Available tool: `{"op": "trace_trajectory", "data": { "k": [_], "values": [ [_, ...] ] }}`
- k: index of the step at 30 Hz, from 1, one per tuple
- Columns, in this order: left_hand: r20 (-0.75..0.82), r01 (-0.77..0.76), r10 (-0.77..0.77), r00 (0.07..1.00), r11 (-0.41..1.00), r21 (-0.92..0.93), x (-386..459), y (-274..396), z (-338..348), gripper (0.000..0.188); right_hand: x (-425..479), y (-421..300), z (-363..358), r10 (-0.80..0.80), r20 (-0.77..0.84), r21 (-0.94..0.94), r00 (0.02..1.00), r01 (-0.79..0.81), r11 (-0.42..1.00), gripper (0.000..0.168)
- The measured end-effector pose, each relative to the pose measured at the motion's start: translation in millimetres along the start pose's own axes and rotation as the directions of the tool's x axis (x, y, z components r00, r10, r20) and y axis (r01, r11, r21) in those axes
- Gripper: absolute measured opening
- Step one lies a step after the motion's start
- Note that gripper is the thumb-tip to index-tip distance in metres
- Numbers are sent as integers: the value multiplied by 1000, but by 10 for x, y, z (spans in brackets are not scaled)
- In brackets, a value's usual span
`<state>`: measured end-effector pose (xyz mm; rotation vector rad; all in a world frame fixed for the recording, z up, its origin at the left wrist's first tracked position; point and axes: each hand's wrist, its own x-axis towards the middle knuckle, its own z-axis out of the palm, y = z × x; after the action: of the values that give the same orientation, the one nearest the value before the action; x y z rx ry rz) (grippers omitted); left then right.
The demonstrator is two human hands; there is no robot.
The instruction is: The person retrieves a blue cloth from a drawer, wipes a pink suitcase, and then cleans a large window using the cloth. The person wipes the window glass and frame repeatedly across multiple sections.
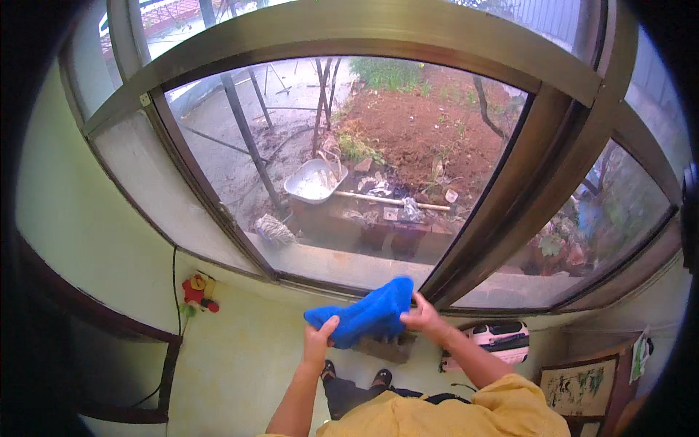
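Note:
A blue cloth [368, 317] is stretched between both hands, in front of the lower frame of a large window [306, 281]. My left hand [322, 334] pinches its left end, thumb on top. My right hand [420, 314] grips the right end, which stands higher. The cloth hides some of the fingers. Beyond it rises the glass pane [349, 240], set in a brown metal frame.
Below the cloth lies a brown block-like object [390, 349] near my feet. A pink suitcase [505, 341] stands at the right, a framed picture [581, 385] beyond it. Red and yellow toys [199, 292] are at the left. Outside are a metal basin [314, 183] and a mop head [274, 229].

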<state>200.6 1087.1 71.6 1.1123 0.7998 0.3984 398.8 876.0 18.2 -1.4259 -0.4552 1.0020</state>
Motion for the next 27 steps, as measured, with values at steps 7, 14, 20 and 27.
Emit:
{"op": "trace_trajectory", "data": {
  "k": [7, 14, 20, 27],
  "values": [
    [-148, 100, -98, 984, 995, 2, 8, -325, -267, 36, -174, -346, -162, -72, -189, 286, 979, 125, 950, 75],
    [225, -405, 339, 914, 710, 576, -24, -602, -400, 43, -327, -62, -16, -91, 217, -636, 972, 212, 742, 69],
    [360, -485, 473, 804, 171, 858, -127, -569, -661, 26, -290, 182, -231, -243, 194, -801, 951, 296, 520, 38],
    [-1, -397, 517, 856, 658, 639, 69, 54, -493, 20, -67, -527, -93, -293, 127, -649, 947, 303, 698, 27]
  ]
}}
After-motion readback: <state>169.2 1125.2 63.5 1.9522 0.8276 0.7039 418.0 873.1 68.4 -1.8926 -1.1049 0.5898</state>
